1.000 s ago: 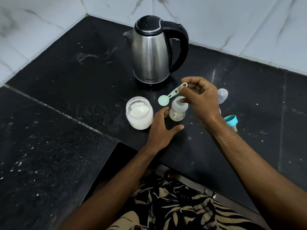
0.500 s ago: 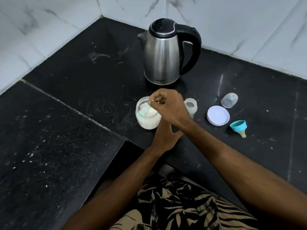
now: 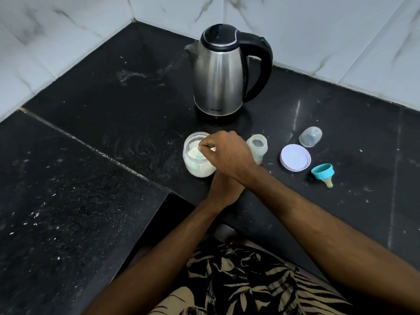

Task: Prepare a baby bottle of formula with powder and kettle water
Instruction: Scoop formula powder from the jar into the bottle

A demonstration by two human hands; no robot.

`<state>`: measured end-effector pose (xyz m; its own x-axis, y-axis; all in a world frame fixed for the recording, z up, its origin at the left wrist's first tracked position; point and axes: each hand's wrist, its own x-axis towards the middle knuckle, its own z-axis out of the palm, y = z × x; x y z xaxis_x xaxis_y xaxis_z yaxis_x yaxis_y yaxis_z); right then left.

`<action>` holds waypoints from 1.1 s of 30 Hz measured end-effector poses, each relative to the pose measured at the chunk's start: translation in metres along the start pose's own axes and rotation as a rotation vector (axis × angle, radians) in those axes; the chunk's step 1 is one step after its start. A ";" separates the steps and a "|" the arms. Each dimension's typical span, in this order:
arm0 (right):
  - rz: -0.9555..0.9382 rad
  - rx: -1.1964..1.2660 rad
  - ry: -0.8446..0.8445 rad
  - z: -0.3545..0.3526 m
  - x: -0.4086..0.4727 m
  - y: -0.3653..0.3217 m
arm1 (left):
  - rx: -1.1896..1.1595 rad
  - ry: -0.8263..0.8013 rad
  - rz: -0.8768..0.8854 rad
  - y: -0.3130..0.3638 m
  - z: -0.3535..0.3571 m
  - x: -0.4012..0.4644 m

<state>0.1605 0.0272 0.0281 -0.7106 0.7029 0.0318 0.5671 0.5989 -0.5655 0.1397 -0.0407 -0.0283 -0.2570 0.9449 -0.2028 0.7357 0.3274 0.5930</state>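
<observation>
A glass jar of white formula powder (image 3: 197,165) stands open on the black counter (image 3: 118,123). My right hand (image 3: 229,155) hovers over the jar, fingers pinched on the handle of a pale green measuring spoon (image 3: 198,155) whose bowl is dipped in the powder. My left hand (image 3: 223,189) rests on the counter just below the jar, mostly hidden under my right wrist; its fingers cannot be seen. The small open baby bottle (image 3: 258,147) stands upright right of the jar. A steel kettle (image 3: 223,71) with a black handle stands behind them.
To the right lie a white jar lid (image 3: 295,157), a clear bottle cap (image 3: 310,136) on its side, and a teal collar with its teat (image 3: 323,172). White tiled walls meet in the corner behind. The counter's front edge steps in near my lap.
My right hand carried the spoon from above the bottle leftward and lowered it into the powder jar. My left hand stayed near the jar's base. The camera view shifted slightly.
</observation>
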 end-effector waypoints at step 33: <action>0.159 0.591 0.144 -0.046 -0.015 0.047 | -0.525 0.209 0.047 0.000 0.018 0.032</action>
<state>0.2172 0.0624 0.0391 -0.5502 0.8350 -0.0027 0.3058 0.1986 -0.9311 0.1423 -0.0103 -0.0486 -0.3891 0.9203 -0.0402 0.3524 0.1890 0.9166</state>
